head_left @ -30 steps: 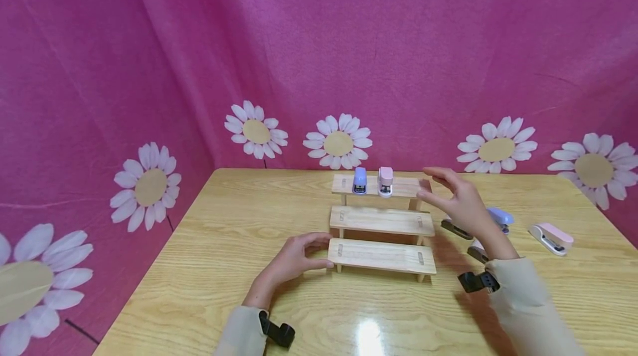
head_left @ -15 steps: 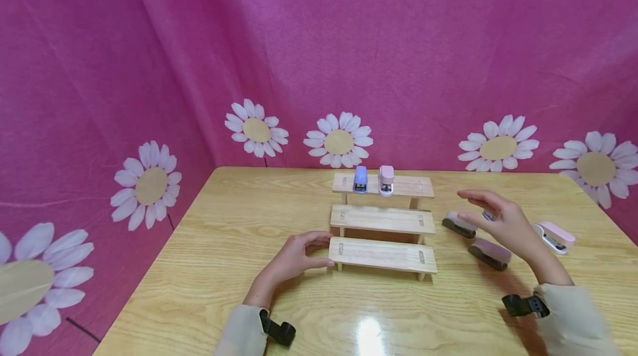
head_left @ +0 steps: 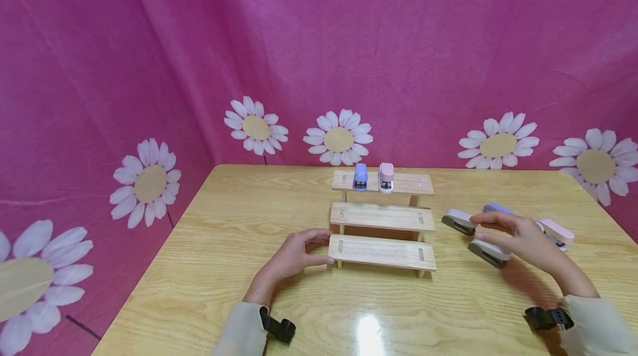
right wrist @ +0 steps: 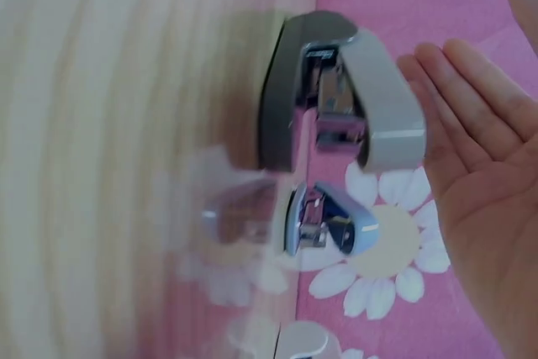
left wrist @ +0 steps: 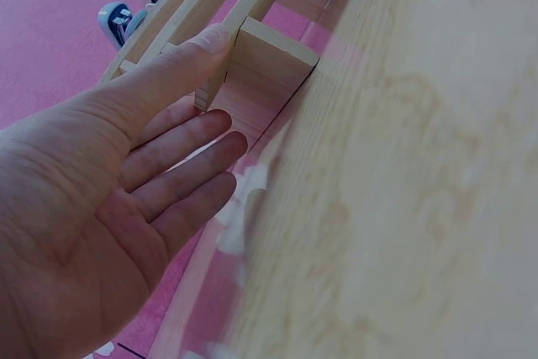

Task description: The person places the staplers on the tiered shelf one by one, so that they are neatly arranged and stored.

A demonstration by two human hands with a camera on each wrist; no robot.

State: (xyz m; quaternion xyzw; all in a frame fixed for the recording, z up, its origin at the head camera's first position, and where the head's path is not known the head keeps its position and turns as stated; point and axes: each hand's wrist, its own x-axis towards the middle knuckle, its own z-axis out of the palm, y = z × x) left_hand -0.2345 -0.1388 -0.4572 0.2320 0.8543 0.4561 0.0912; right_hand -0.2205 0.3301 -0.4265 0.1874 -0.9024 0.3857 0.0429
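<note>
My left hand (head_left: 294, 256) holds the left end of the lowest tier of a wooden three-tier stand (head_left: 384, 251), thumb at the front corner and fingers behind. In the left wrist view the thumb lies against the board end (left wrist: 244, 31). My right hand (head_left: 523, 240) hovers over the staplers right of the stand, thumb and fingers apart, nothing between them. Below it lies a white-and-grey stapler (head_left: 490, 253), with another white-and-grey stapler (head_left: 458, 222) just left of the fingertips. The right wrist view shows straight fingers beside a grey stapler (right wrist: 387, 107).
On the top tier stand a blue stapler (head_left: 360, 176) and a pink stapler (head_left: 386, 177). Behind my right hand lie another blue stapler (head_left: 497, 209) and another pink stapler (head_left: 557, 233). A pink flowered cloth (head_left: 399, 57) hangs behind the wooden table (head_left: 209, 289).
My right hand has moved from the top tier's right end rightward and down to the staplers on the table. The left hand stays at the lowest tier.
</note>
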